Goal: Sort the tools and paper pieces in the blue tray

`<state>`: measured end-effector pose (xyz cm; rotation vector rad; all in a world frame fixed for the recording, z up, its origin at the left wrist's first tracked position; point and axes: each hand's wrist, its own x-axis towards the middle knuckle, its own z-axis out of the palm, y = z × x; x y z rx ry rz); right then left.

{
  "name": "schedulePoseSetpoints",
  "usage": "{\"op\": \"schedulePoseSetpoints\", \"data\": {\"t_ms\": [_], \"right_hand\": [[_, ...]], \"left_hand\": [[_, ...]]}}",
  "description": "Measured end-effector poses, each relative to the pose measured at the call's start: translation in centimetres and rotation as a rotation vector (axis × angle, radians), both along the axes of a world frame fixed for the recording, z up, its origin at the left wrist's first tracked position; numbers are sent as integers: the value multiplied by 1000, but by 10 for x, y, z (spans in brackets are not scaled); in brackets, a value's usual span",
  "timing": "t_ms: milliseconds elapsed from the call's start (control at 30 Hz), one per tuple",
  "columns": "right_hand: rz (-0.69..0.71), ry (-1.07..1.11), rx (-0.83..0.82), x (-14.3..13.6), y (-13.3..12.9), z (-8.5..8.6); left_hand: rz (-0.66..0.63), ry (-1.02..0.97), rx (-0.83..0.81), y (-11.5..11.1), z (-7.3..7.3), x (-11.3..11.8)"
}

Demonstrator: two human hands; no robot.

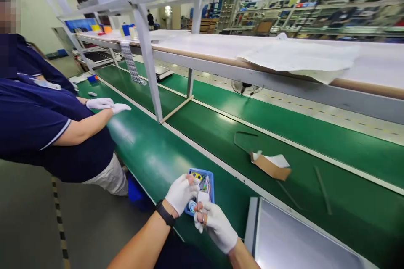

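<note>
Both of my hands wear white gloves with bare fingertips, close together over a small blue basket [212,183] on the green bench. My right hand [216,223] has its fingers closed round the handles of small metal scissors [198,201]. The scissors point up toward my left hand [183,193], whose fingers are pinched near the blades; what they hold, if anything, is too small to make out. Inside the basket are a yellow item [196,175], a white piece [203,196], a round roll [191,206] and some thin tools.
A grey metal tray [303,239] lies at the lower right. Beyond the bench's pale edge is a torn cardboard piece [272,167] among dark strips. A shelf frame [148,59] rises ahead. At the left stands a person [57,122] in dark blue with white gloves.
</note>
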<state>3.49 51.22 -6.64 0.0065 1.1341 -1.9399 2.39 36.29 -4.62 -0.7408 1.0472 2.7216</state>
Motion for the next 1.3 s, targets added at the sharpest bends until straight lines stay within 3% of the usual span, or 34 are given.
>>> {"op": "schedulePoseSetpoints", "data": {"t_ms": [200,600,867,1133,1300], "right_hand": [[-33,33,-33,-3,1,4],[-51,47,-48,-4,8,4],[-62,30,-77,-7,10,-2],[-70,-82,-199,-8,13,-12],[-2,-152,-65,2,15,-23]], "left_hand": [[-70,12,108,8,5,-1],[-142,22,66,11,10,-3],[-173,25,54,14,0,0],[-338,73,-80,11,-5,5],[-430,55,-190,9,-23,17]]}}
